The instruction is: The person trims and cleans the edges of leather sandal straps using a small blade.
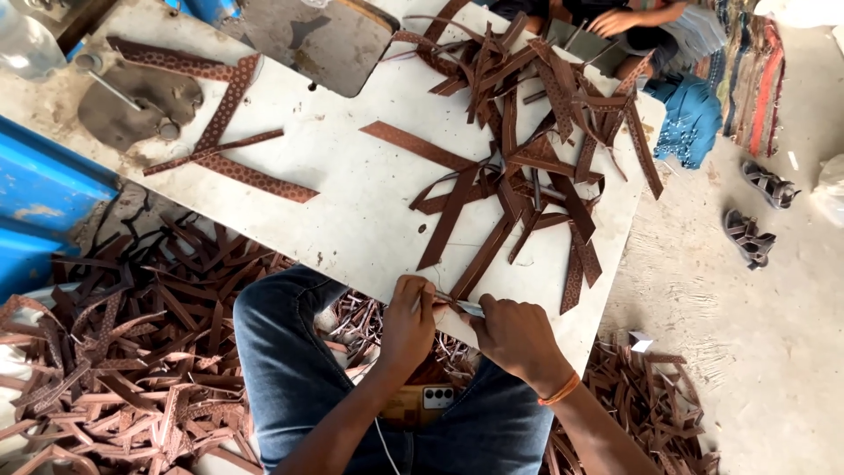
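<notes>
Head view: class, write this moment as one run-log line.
left hand: pinching brown strap | right hand: holding small blade to strap | white table: strap pile | floor: scraps

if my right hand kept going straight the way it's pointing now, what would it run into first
Most likely your left hand: the right hand points leftward along the table edge, and a thin brown strap already bridges them.

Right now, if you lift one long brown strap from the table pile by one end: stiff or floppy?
Probably floppy: straps in the brown strap pile curve and drape over one another. Likely light, since each is thin and flat. It may snag, because they lie crisscrossed on the white table. Flat, so unlikely to roll.
</notes>
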